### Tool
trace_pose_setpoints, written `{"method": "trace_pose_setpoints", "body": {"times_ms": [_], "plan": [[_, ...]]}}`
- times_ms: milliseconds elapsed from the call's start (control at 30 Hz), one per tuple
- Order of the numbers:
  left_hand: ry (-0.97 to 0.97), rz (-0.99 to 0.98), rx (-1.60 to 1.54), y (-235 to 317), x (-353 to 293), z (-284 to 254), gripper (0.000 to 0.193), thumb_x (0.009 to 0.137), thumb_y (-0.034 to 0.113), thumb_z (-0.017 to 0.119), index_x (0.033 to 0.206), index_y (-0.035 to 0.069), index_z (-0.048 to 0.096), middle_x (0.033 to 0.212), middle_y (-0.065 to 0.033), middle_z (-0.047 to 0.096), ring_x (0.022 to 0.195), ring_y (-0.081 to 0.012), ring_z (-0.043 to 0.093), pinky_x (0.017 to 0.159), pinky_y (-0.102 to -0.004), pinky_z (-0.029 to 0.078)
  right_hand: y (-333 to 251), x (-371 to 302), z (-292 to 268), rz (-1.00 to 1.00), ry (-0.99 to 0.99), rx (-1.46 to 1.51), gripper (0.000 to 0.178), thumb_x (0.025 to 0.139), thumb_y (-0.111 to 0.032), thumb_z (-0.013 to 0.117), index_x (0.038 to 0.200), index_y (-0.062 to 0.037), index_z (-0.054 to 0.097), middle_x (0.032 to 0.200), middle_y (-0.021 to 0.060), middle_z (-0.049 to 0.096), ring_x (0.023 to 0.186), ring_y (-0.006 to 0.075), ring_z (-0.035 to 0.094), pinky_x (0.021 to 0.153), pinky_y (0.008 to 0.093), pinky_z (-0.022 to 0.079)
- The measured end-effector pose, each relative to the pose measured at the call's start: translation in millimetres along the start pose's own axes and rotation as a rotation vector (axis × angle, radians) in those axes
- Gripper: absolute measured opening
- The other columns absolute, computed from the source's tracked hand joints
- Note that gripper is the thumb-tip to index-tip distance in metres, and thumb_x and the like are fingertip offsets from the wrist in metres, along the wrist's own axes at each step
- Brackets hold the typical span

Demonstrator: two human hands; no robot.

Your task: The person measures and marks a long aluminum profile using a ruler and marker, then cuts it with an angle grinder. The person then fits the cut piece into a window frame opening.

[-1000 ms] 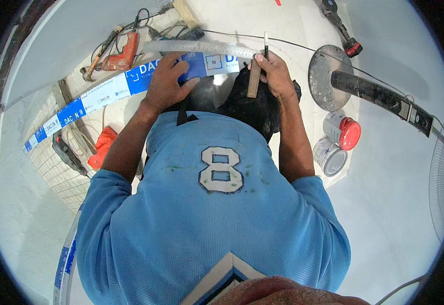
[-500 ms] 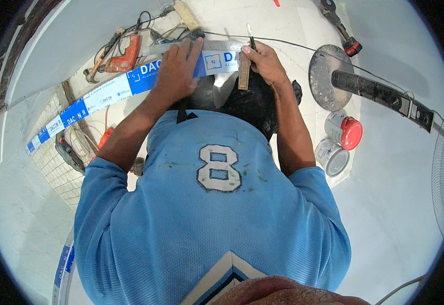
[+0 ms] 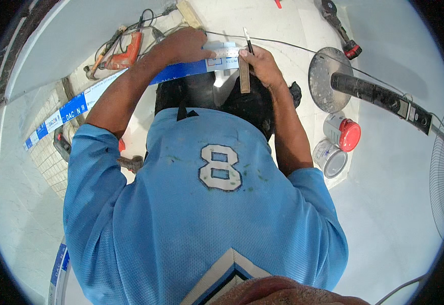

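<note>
The right fingers (image 3: 248,57) close around the top of a try square (image 3: 245,80), its brown stock hanging below them and its metal blade running leftward to the left hand. A marker (image 3: 247,39) sticks up from between the same fingers. The left fingers (image 3: 209,53) lie at the blade's far end; whether they pinch it cannot be told. Beneath the blade, a blue-and-white strip (image 3: 181,70) reaches from just beside the right fingers to well left of the left ones. Left of the left fingers lies an orange drill (image 3: 126,57); right of the right fingers stands a round base (image 3: 323,84).
</note>
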State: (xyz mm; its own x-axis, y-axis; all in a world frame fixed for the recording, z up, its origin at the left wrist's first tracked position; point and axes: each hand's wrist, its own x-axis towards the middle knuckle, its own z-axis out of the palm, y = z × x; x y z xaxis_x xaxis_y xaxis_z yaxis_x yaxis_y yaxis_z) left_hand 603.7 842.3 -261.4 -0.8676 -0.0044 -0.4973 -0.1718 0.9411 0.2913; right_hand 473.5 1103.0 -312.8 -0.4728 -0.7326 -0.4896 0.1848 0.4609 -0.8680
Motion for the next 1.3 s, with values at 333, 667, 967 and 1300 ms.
{"method": "trace_pose_setpoints", "body": {"times_ms": [333,667,967,1300], "plan": [[0.115,0.128,-0.397,-19.0,8.9,33.7,0.049,0.105,0.050,0.065,0.140,0.017,0.075,0.122,-0.0185,0.079,0.110,-0.0338,0.076,0.101,-0.0483,0.058,-23.8,-4.5,8.4,-0.046,0.076,-0.228,0.040,0.109,-0.035,0.066,0.113,0.0031,0.076,0.095,0.0104,0.075,0.088,0.0178,0.065,0.085,0.0373,0.054],[-0.046,0.179,-0.617,-24.2,12.4,46.9,0.059,0.112,0.049,0.056,0.163,0.021,0.053,0.143,-0.0171,0.072,0.124,-0.0313,0.071,0.110,-0.0446,0.053,-16.1,-5.4,13.0,-0.050,0.143,-0.194,0.036,0.108,-0.031,0.067,0.111,0.0035,0.075,0.094,0.0109,0.076,0.086,0.0167,0.065,0.082,0.0365,0.054],[-0.060,0.192,-0.631,-29.2,16.2,52.9,0.058,0.111,0.046,0.058,0.165,0.024,0.051,0.145,-0.0153,0.071,0.127,-0.0279,0.069,0.112,-0.0433,0.052,-24.5,-13.1,13.2,-0.092,0.108,-0.154,0.034,0.108,-0.030,0.068,0.116,0.0020,0.076,0.100,0.0097,0.077,0.092,0.0169,0.068,0.087,0.0359,0.056],[-0.057,0.190,-0.617,-28.3,14.3,52.0,0.060,0.111,0.045,0.059,0.166,0.024,0.049,0.147,-0.0150,0.070,0.129,-0.0283,0.068,0.114,-0.0432,0.050,-29.2,-15.0,12.1,-0.104,0.098,-0.208,0.033,0.110,-0.033,0.068,0.111,-0.0012,0.075,0.094,0.0050,0.072,0.087,0.0145,0.063,0.083,0.0346,0.053]]}}
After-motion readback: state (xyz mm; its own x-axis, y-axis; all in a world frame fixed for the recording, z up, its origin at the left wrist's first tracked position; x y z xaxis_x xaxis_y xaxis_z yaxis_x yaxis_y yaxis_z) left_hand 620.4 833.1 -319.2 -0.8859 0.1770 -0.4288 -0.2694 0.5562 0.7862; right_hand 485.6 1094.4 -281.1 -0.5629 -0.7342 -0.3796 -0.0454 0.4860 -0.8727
